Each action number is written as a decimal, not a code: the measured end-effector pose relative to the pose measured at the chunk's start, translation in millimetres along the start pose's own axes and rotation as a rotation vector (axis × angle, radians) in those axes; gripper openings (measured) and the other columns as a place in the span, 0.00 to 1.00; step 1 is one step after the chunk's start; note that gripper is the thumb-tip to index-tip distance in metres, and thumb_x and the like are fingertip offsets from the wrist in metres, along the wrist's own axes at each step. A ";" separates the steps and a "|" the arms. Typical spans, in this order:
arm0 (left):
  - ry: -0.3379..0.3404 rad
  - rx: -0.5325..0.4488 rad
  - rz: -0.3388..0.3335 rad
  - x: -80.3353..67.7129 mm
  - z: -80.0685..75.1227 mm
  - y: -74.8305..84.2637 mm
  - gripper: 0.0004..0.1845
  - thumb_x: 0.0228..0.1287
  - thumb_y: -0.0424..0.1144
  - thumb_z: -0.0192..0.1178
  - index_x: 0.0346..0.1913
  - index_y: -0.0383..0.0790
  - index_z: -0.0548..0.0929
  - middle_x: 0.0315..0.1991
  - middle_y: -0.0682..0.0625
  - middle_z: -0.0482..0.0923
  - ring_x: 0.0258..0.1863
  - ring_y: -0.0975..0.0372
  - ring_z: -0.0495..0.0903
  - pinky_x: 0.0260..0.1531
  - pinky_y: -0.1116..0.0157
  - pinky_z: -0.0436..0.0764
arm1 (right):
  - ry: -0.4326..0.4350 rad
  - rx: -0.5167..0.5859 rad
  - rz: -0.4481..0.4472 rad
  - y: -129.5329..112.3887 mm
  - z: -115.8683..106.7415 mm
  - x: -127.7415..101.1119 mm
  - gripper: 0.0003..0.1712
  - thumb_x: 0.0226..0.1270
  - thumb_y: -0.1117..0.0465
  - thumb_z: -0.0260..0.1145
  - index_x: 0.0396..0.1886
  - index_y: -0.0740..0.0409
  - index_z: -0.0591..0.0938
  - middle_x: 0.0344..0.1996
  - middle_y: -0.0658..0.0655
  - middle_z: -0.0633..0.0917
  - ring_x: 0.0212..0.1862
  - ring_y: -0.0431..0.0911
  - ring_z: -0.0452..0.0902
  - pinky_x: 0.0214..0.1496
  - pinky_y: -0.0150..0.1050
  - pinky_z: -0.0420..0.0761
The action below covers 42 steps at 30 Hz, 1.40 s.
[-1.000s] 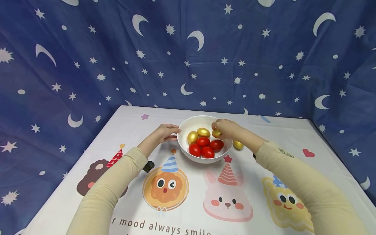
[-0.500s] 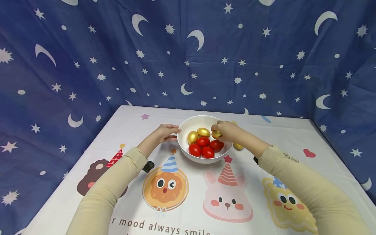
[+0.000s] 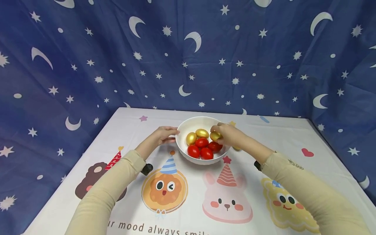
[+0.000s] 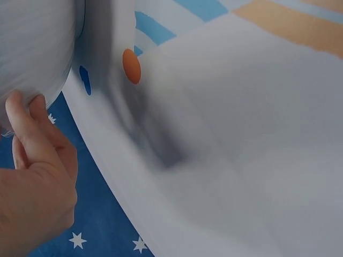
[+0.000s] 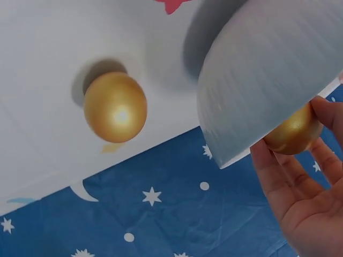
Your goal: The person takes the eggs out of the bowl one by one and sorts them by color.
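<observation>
A white bowl (image 3: 194,119) stands mid-table with two gold eggs (image 3: 191,138) and several red eggs (image 3: 201,142) inside. My right hand (image 3: 220,133) reaches over the bowl's right rim and pinches a third gold egg (image 3: 215,135) just above the red ones. In the right wrist view the held gold egg (image 5: 293,134) peeks from behind the bowl (image 5: 268,80), cupped by my fingers (image 5: 278,176). My left hand (image 3: 172,134) rests against the bowl's left side. Its fingertips (image 4: 27,115) touch the bowl's outer wall (image 4: 32,43).
One more gold egg (image 5: 115,107) lies on the white cartoon-printed tablecloth (image 3: 188,202) just right of the bowl, mostly hidden behind my right wrist in the head view. A blue star-and-moon curtain (image 3: 188,58) hangs behind and beside the table.
My right hand has carried the gold egg a little lower and leftward over the bowl. The left hand stays on the bowl's side.
</observation>
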<state>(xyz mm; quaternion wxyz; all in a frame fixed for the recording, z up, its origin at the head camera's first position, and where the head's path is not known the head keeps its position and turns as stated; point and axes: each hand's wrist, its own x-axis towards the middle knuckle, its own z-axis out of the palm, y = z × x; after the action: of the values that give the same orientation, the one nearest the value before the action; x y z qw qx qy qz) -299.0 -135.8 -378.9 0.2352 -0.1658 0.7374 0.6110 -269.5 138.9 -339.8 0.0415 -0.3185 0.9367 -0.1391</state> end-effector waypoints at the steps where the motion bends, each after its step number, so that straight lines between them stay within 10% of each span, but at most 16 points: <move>1: -0.002 -0.006 -0.004 0.5 0.3 -0.4 0.25 0.63 0.38 0.62 0.64 0.44 0.73 0.62 0.42 0.72 0.24 0.68 0.80 0.22 0.78 0.84 | 0.010 0.017 0.005 0.1 0.5 -1.6 0.20 0.54 0.70 0.70 0.49 0.62 0.80 0.41 0.60 0.82 0.43 0.52 0.78 0.49 0.43 0.87; 25: -0.028 -0.040 0.042 0.3 -3.5 -3.0 0.26 0.64 0.37 0.61 0.65 0.41 0.71 0.62 0.42 0.71 0.29 0.66 0.80 0.25 0.77 0.85 | 0.288 0.358 0.120 -6.9 3.0 -20.5 0.22 0.58 0.65 0.69 0.52 0.64 0.78 0.44 0.63 0.82 0.44 0.55 0.78 0.48 0.47 0.87; 42: -0.061 -0.048 0.057 1.2 -3.8 -9.1 0.26 0.65 0.38 0.59 0.66 0.40 0.70 0.60 0.41 0.72 0.29 0.67 0.81 0.28 0.76 0.86 | 0.383 0.370 0.151 -5.3 -0.6 -66.7 0.25 0.56 0.66 0.70 0.55 0.65 0.76 0.51 0.65 0.81 0.44 0.57 0.81 0.43 0.45 0.89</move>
<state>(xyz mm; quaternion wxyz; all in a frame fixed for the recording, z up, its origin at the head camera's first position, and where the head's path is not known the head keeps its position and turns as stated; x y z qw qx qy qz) -295.7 -141.3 -386.6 0.2362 -0.1318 0.7194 0.6398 -213.6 175.6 -338.4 -0.0685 -0.2026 0.9072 -0.3622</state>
